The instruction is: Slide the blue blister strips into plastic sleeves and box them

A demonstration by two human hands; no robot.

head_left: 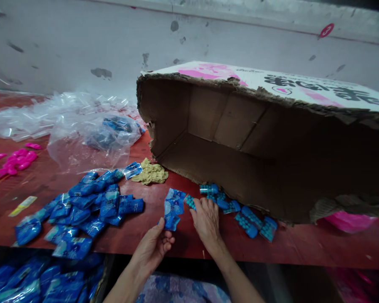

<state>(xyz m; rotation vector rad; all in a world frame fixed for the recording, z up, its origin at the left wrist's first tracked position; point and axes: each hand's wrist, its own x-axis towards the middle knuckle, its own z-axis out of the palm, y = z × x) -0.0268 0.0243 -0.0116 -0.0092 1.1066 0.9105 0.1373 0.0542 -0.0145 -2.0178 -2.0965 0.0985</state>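
My left hand [156, 244] is closed, pinching the lower end of a flat blue printed wrapper [174, 206] between thumb and fingers. To its right, my right hand [206, 221] has its fingers closed on a small clear bottle of turquoise beads [190, 202], whose far end the fingers hide. Several similar bottles [246, 223] with blue caps lie beside that hand, along the box's lower edge. On the left, a heap of filled blue packets [94, 200] covers part of the red table [151, 223].
A large cardboard box [221, 118] lies on its side, its opening facing me. Behind the heap are a clear plastic bag [91, 147] and a crumpled yellowish cloth [150, 172]. Pink pieces [15, 163] and a yellow cutter [22, 206] lie left. More packets [47, 280] sit below the table edge.
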